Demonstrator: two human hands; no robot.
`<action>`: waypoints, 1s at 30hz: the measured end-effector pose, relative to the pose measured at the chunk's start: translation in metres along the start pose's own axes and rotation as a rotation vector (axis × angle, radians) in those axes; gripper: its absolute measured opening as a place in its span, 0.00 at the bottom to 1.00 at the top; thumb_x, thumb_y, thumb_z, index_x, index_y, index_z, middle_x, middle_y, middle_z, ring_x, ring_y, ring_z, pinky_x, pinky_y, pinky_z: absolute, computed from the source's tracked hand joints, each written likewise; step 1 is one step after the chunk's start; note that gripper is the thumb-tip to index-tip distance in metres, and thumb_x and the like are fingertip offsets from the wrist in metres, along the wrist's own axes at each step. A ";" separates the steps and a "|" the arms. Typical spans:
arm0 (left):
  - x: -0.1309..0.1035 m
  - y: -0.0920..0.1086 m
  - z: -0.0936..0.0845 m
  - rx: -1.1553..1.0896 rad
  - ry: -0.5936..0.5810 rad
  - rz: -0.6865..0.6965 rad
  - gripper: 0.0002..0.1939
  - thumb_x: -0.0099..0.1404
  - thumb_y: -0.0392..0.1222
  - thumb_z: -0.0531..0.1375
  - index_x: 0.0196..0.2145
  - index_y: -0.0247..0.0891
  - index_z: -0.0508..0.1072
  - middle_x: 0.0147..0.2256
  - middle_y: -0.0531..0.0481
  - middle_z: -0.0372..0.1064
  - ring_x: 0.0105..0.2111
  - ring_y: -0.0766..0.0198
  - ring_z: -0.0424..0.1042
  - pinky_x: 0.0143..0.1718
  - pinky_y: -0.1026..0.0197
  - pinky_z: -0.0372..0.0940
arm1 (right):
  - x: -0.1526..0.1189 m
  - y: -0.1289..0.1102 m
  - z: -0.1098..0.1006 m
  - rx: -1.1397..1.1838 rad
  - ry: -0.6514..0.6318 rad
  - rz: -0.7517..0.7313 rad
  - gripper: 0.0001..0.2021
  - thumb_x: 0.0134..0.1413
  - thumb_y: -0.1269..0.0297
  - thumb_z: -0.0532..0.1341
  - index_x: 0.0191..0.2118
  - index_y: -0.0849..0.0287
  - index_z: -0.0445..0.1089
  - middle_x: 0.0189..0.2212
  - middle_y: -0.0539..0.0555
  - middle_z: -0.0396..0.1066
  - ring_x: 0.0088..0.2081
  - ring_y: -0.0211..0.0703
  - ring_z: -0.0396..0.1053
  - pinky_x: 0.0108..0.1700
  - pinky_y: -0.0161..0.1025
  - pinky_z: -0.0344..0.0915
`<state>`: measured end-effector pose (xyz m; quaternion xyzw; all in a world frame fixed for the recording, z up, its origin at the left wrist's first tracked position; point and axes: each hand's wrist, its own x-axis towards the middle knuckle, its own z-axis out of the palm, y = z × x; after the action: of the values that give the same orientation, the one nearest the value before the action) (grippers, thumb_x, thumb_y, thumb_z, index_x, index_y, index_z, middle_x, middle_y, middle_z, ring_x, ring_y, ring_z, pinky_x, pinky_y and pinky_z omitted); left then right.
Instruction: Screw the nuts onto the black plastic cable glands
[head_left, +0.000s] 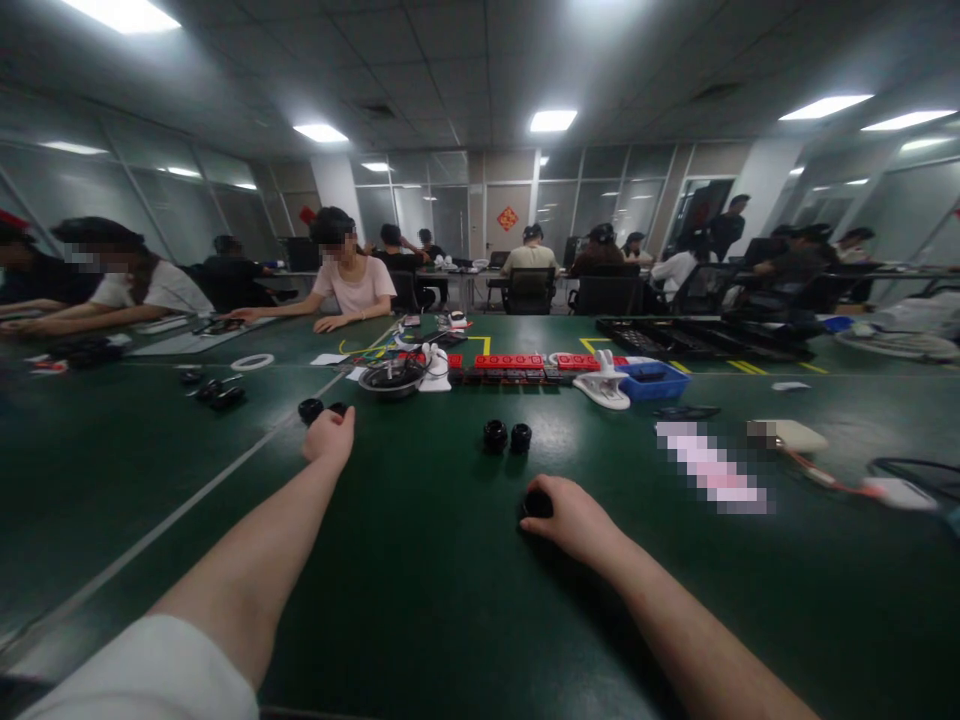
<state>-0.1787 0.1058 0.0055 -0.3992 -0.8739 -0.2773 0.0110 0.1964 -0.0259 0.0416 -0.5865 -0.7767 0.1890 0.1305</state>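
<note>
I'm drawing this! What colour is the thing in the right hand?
The round thing is black, best seen in the head view.

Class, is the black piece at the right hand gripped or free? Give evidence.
Gripped: the right hand curls thumb and fingers around the black piece. Whether it is off the green table, I cannot tell.

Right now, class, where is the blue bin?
In the head view, the blue bin sits right of centre on the green table, immediately right of a white clip-shaped object and farther away than the right hand.
</note>
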 end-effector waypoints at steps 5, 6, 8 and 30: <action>-0.010 0.005 -0.005 -0.043 0.080 0.173 0.21 0.59 0.57 0.44 0.33 0.39 0.66 0.35 0.44 0.66 0.36 0.52 0.66 0.33 0.56 0.61 | 0.000 0.000 0.001 -0.027 0.022 0.014 0.18 0.38 0.58 0.63 0.38 0.57 0.67 0.35 0.54 0.66 0.41 0.47 0.62 0.40 0.38 0.58; -0.012 0.007 -0.006 -0.053 0.092 0.224 0.19 0.59 0.56 0.45 0.34 0.38 0.65 0.35 0.44 0.66 0.37 0.53 0.65 0.34 0.56 0.60 | -0.001 0.000 0.001 -0.033 0.027 0.021 0.18 0.37 0.57 0.64 0.38 0.57 0.67 0.35 0.54 0.65 0.41 0.48 0.61 0.40 0.39 0.58; -0.020 0.011 -0.009 -0.076 0.112 0.337 0.17 0.59 0.53 0.47 0.36 0.37 0.64 0.36 0.45 0.64 0.39 0.55 0.64 0.39 0.58 0.59 | -0.001 0.000 0.000 -0.039 0.034 0.031 0.19 0.37 0.57 0.64 0.39 0.57 0.67 0.35 0.54 0.65 0.42 0.49 0.61 0.40 0.39 0.57; -0.215 0.118 -0.042 -0.166 -0.721 1.637 0.19 0.52 0.48 0.61 0.41 0.40 0.67 0.41 0.49 0.65 0.42 0.59 0.63 0.43 0.58 0.59 | 0.000 -0.002 -0.002 0.012 0.031 0.059 0.54 0.33 0.64 0.66 0.60 0.61 0.28 0.40 0.61 0.66 0.41 0.51 0.64 0.39 0.41 0.57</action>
<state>0.0427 -0.0017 0.0459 -0.9595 -0.2430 -0.1028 -0.0988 0.1950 -0.0261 0.0442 -0.6114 -0.7556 0.1885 0.1405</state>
